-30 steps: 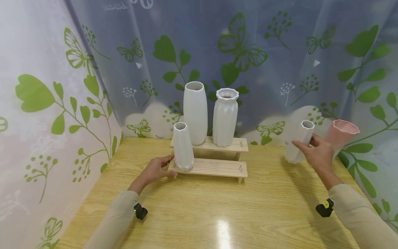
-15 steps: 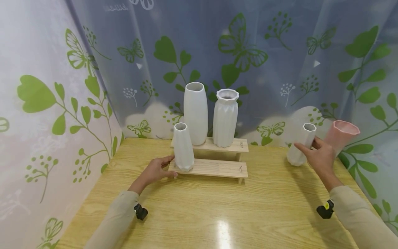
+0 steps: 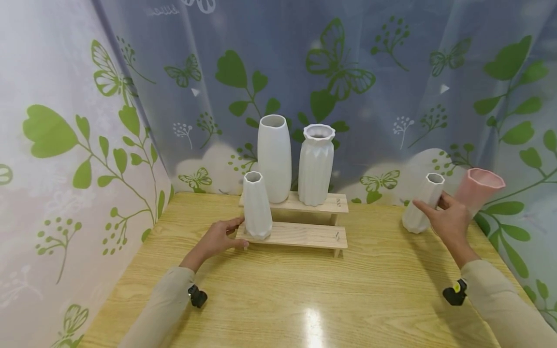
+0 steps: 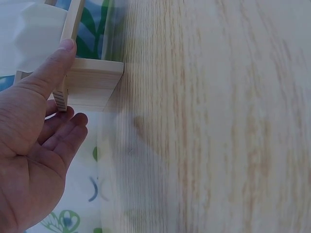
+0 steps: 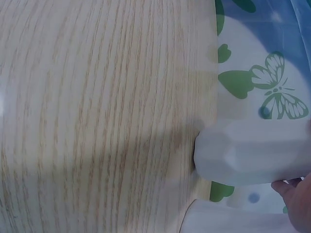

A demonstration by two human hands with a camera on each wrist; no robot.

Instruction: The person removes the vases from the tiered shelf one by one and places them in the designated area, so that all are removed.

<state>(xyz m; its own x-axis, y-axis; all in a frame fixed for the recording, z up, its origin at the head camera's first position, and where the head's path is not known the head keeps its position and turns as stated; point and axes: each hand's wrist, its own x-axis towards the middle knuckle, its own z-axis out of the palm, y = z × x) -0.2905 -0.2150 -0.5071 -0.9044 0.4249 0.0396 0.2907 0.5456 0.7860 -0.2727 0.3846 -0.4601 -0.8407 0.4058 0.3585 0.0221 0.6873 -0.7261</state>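
Note:
At the right of the head view my right hand (image 3: pixel 450 223) holds a slim white vase (image 3: pixel 423 205) between thumb and fingers; in the right wrist view this vase (image 5: pixel 252 151) has its base by the table surface. My left hand (image 3: pixel 217 240) grips the left end of a two-step wooden stand (image 3: pixel 304 234); in the left wrist view the thumb of the left hand (image 4: pixel 39 131) lies on the stand's edge (image 4: pixel 95 77). A small white vase (image 3: pixel 256 208) stands on the lower step. On the upper step are a tall smooth vase (image 3: pixel 274 159) and a ribbed vase (image 3: pixel 315 169).
Just behind my right hand is a pink vase (image 3: pixel 478 191), partly hidden. A patterned curtain (image 3: pixel 374 121) rises behind the wooden table (image 3: pixel 270 295) and at both sides. A pale rounded object (image 5: pixel 228 221) shows below the held vase in the right wrist view.
The slim white vase and my right hand have shifted slightly right and toward the near side since a second ago. My left hand and the vases on the stand keep their places.

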